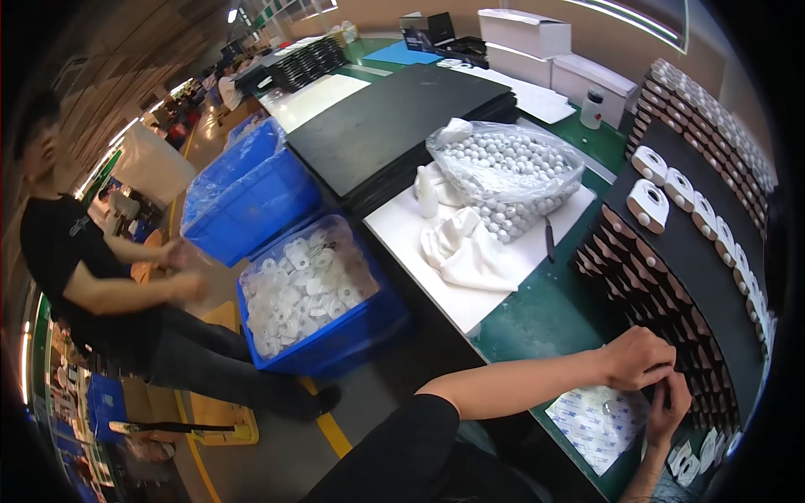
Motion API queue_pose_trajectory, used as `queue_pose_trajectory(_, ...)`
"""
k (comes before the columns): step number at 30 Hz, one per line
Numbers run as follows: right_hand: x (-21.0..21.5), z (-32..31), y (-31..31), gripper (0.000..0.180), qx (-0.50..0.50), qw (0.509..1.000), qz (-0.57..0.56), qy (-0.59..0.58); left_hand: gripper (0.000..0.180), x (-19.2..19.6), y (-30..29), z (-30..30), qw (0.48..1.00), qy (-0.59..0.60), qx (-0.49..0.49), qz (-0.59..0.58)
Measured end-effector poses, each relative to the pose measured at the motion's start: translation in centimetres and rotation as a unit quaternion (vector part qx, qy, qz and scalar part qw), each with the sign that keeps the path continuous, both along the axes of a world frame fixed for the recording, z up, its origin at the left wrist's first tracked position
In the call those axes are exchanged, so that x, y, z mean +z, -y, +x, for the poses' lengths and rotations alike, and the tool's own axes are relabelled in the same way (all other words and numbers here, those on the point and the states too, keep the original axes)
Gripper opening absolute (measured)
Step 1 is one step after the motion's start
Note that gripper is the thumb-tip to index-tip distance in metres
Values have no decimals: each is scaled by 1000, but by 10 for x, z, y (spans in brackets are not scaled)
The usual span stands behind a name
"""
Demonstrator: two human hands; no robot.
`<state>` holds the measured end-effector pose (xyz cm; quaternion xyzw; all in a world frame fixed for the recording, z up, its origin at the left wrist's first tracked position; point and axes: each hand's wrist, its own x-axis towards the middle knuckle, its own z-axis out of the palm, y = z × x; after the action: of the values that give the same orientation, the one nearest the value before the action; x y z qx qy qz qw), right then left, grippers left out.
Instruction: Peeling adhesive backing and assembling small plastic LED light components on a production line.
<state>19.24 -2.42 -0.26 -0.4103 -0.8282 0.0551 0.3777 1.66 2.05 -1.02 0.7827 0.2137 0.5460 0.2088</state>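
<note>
My left hand (639, 356) and my right hand (669, 407) meet fingertip to fingertip over the green table, beside the stacked trays. Both are closed in a pinch, and whatever lies between the fingers is too small or hidden to make out. Just below them is a white sheet printed with blue marks (597, 432), with a small clear patch on it near the fingers. Several loose white plastic parts (686, 463) lie close to my right wrist. The dark stacked trays (671, 298) rise behind my hands, with white rounded parts (649, 206) lined up on top.
A bag of white balls (511, 172), a white cloth (470, 251) and a black pen-like tool (549, 239) lie on the table. Black sheets (386, 126) are piled beyond. Left stand a blue bin of white parts (314, 285), another blue bin (251, 197) and a person (92, 268).
</note>
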Motion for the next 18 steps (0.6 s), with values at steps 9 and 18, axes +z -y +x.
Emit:
queue_pose_trajectory(9, 11, -9, -11, 22, 2, 1000, 24, 5, 11, 4, -7, -5, 998, -39, -21, -32)
queue_pose_trajectory(18, 6, 9, -11, 27, 12, 998, 62, -25, 9, 12, -5, 7, 994, -83, -31, -66)
